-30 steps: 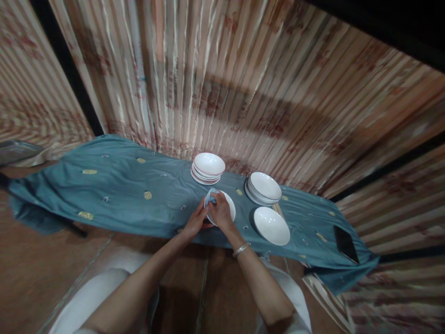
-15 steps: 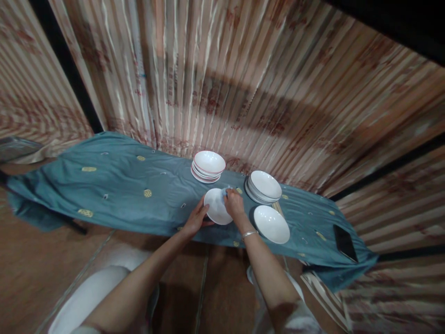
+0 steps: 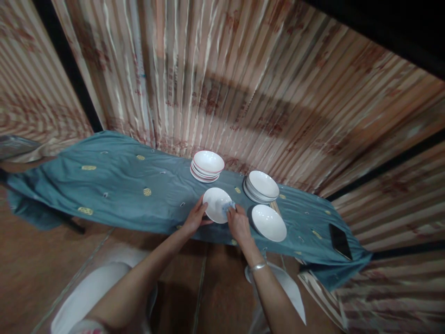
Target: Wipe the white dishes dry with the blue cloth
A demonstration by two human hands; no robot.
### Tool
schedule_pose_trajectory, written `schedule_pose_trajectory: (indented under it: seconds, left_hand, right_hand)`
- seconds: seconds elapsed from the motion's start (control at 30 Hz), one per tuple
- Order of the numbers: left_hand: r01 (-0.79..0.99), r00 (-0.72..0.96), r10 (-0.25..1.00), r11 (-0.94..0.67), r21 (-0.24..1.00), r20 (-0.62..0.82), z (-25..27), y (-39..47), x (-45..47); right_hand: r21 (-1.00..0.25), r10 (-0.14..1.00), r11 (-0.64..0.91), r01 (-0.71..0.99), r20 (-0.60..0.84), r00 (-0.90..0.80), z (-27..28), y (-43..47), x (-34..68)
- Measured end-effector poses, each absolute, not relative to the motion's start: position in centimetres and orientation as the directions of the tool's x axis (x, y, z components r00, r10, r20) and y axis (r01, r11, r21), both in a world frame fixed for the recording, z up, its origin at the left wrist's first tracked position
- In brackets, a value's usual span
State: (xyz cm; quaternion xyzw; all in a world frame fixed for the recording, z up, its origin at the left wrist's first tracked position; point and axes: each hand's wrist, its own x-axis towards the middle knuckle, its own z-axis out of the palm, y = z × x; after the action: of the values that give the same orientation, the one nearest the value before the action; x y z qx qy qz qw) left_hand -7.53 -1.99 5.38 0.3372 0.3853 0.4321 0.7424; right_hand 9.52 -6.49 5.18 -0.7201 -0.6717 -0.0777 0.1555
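My left hand (image 3: 195, 216) grips the left rim of a white bowl (image 3: 213, 199), thumb over the edge and fingers underneath. The bowl is tipped so that its inside faces me. In my right hand (image 3: 238, 223) a small light-blue cloth (image 3: 228, 207) is pinched and pressed against the bowl's inner right side. Behind the bowl stands a stack of red-rimmed white bowls (image 3: 208, 162). To the right are a stack of white dishes (image 3: 264, 184) and, nearer me, a single white dish (image 3: 269, 223).
A teal cloth (image 3: 121, 195) with yellow pineapple prints covers the long narrow table. A black phone (image 3: 340, 241) lies near its right end. Pleated patterned curtains (image 3: 215, 83) hang right behind the table, with dark posts (image 3: 71, 65) at the sides.
My right hand has moved the cloth down from the bowl's upper right rim to its lower right inside. My left hand keeps its hold on the bowl.
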Motion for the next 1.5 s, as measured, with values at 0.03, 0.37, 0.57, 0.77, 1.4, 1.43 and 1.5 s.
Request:
schedule_pose_trajectory:
  seconds: [0.03, 0.37, 0.57, 0.77, 1.4, 1.43, 1.5]
  left_hand:
    - [-0.381, 0.327, 0.901, 0.401, 0.833, -0.284, 5.4, -2.0, -7.5]
    - [-0.363, 0.29, 0.904, 0.407, 0.838, -0.313, 5.2, -2.0, -7.4]
    - [-0.338, 0.257, 0.92, 0.374, 0.864, -0.297, 4.3, -1.8, -7.4]
    - [-0.366, 0.264, 0.917, 0.381, 0.849, -0.298, 3.0, -1.4, -7.2]
    - [-0.39, 0.343, 0.902, 0.39, 0.834, -0.261, 4.1, -1.7, -7.5]
    - [-0.388, 0.343, 0.904, 0.383, 0.838, -0.254, 4.1, -1.7, -7.5]
    - [-0.381, 0.341, 0.905, 0.38, 0.843, -0.254, 4.3, -1.7, -7.5]
  right_hand:
    - [-0.14, 0.937, -0.031, 0.99, 0.341, 0.078, 4.9, -6.9, 9.3]
    - [-0.354, 0.932, 0.125, 0.927, 0.363, 0.013, 5.4, -8.4, 5.3]
    - [-0.478, 0.938, 0.158, 0.864, 0.347, 0.02, 6.1, -6.8, 3.7]
    - [-0.569, 0.931, 0.203, 0.797, 0.365, 0.024, 6.2, -4.5, 2.9]
    - [-0.435, 0.917, 0.183, 0.881, 0.398, 0.006, 6.0, 0.9, 4.3]
    - [-0.423, 0.914, 0.188, 0.886, 0.405, 0.0, 5.9, 1.0, 4.5]
    - [-0.401, 0.908, 0.195, 0.895, 0.42, -0.01, 5.6, 1.3, 5.2]
